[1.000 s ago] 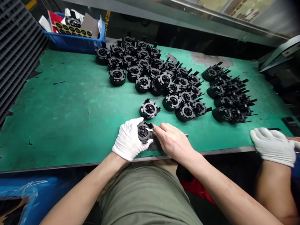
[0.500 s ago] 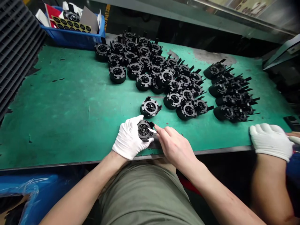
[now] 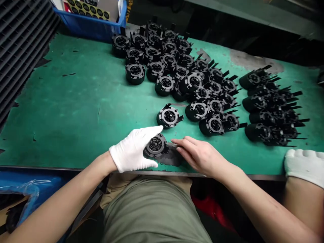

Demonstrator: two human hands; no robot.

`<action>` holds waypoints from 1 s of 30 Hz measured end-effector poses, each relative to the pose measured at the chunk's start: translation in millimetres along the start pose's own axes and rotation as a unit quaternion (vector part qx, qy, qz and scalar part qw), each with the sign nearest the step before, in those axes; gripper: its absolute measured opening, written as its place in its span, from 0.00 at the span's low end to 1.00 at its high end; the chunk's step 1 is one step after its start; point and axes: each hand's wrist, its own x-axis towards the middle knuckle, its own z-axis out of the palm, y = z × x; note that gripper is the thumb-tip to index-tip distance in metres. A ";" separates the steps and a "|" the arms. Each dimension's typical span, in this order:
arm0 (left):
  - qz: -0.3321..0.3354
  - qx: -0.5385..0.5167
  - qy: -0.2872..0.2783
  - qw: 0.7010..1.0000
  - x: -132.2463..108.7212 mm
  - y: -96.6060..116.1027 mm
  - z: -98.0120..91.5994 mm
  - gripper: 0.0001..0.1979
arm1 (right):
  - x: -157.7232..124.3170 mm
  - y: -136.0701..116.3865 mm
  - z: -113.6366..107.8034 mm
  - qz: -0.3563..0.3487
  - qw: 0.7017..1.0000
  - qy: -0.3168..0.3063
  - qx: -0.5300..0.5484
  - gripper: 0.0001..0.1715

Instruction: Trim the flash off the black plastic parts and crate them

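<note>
Black round part [image 3: 155, 145], at the near edge of the green surface [image 3: 71, 111]: gripped face-up in the gloved left hand [image 3: 131, 152], bare right hand [image 3: 199, 155] pinching a thin tool [image 3: 173, 145] at its right rim; probably best braced low, with short strokes away from the glove.

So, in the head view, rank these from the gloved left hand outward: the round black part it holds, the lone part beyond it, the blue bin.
1. round black part: held in the left hand, at the table's near edge.
2. lone part: just beyond, standing alone on the green mat.
3. blue bin: far back, to the left.
</note>
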 end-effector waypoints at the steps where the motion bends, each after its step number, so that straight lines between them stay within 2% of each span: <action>1: 0.000 0.008 0.017 1.000 -0.3 0.5 5.6 0.61 | 1.9 0.6 0.3 -0.014 1.000 -0.004 -0.019 0.19; 5: 0.013 0.017 0.049 0.999 0.1 0.4 16.9 0.58 | 6.3 -0.8 3.6 -0.055 0.996 -0.007 -0.074 0.20; 9: 0.025 0.012 0.049 0.998 1.5 -0.5 13.7 0.56 | 8.2 -4.1 2.8 -0.073 0.991 -0.007 -0.110 0.20; 13: 0.039 0.015 0.053 0.998 2.3 -0.9 12.4 0.52 | 11.5 -1.8 -5.1 -0.107 0.983 -0.039 -0.142 0.18; 18: 0.052 0.016 0.058 0.997 2.3 -1.9 14.0 0.48 | 22.2 10.9 -15.0 -0.179 0.972 -0.068 -0.138 0.19; 23: 0.062 0.020 0.065 0.996 1.9 -2.8 13.7 0.47 | 33.8 20.8 -20.6 -0.220 0.963 -0.073 -0.140 0.17; 30: 0.049 0.014 0.051 0.997 2.8 -2.0 12.0 0.50 | 43.5 30.4 -23.3 -0.268 0.952 -0.084 -0.123 0.18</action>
